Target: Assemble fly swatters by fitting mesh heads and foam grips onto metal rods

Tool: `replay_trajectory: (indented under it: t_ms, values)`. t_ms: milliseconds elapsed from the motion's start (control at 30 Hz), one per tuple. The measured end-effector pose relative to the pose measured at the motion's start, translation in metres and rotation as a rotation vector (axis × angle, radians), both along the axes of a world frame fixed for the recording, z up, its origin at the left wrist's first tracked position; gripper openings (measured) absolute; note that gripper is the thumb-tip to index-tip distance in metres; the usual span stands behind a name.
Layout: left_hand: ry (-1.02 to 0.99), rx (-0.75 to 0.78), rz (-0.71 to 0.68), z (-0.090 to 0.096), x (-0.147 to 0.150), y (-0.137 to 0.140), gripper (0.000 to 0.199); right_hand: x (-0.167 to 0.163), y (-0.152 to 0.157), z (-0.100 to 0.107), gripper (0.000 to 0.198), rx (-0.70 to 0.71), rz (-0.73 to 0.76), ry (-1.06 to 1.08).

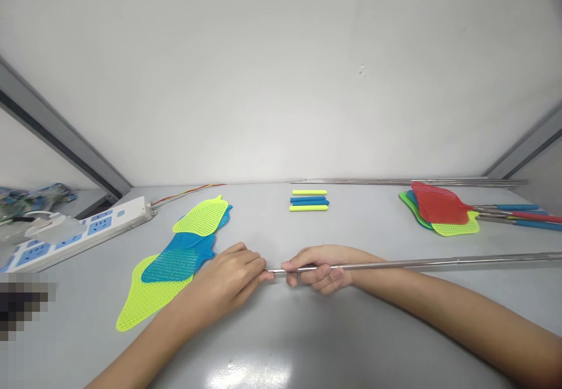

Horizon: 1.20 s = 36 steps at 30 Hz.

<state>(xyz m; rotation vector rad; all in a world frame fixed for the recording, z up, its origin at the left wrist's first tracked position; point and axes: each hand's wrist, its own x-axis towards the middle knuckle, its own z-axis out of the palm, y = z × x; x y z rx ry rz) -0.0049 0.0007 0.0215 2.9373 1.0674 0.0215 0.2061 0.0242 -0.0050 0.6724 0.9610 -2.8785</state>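
A thin telescopic metal rod (439, 262) runs level above the grey table, from the middle out past the right edge. My left hand (239, 272) pinches its thin left tip between thumb and fingers. Just right of that, my right hand (322, 266) is closed around the rod, thumb on top and fingers curled beneath. Beside my left hand lie loose fly swatter heads: a yellow one (143, 298) in front, blue ones (173, 263) overlapping it, and another yellow one (204, 216) behind. Beyond my hands, several yellow and blue handle sleeves (309, 200) lie in a row.
At the right, assembled fly swatters with a red head (441, 205) on top form a pile. More metal rods (373, 182) lie along the back wall. A white power strip (127, 213) with plugs and a red-yellow wire (188, 192) occupies the left side.
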Motion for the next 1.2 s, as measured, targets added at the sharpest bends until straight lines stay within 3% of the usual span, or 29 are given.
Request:
replay_trajectory:
  t_ms: [500, 1200]
  values:
    - [-0.044, 0.033, -0.032, -0.0051, 0.0029, -0.002, 0.031, -0.0018, -0.0011, 0.0034, 0.022, 0.038, 0.018, -0.044]
    - [-0.074, -0.082, 0.063, -0.0008, 0.0021, 0.0014, 0.032, -0.0013, 0.0002, -0.0035, 0.021, -0.002, -0.017, 0.053]
